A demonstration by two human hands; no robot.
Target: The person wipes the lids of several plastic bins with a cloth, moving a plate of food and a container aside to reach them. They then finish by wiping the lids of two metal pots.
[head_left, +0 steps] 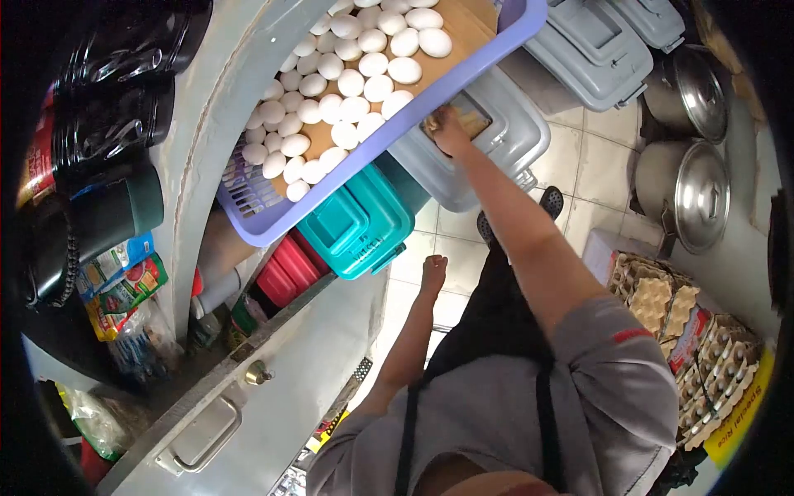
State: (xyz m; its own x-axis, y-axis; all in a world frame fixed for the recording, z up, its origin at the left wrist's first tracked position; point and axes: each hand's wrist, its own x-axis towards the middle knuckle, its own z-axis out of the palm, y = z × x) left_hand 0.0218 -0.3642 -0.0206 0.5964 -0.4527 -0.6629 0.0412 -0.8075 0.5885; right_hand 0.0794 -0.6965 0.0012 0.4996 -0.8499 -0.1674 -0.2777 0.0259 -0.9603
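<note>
My right hand [447,131] reaches out over a grey lidded bin [517,132], close beside the rim of a purple plastic basket [364,147]. Its fingers are bent at a brown piece [473,124] lying in the lid's recess; what they grip is too small to make out. Many white eggs [351,83] lie in the basket on brown cardboard [468,29]. My left hand [435,269] hangs loosely closed above the floor, below a teal lidded bin [360,223], with nothing visible in it.
More grey bins [587,50] stand at the top right, near two metal pots with lids [701,198]. Stacked egg trays [715,372] sit at the right. A red bin [289,273] is beside the teal one. A grey metal door with a handle [207,434] stands at lower left.
</note>
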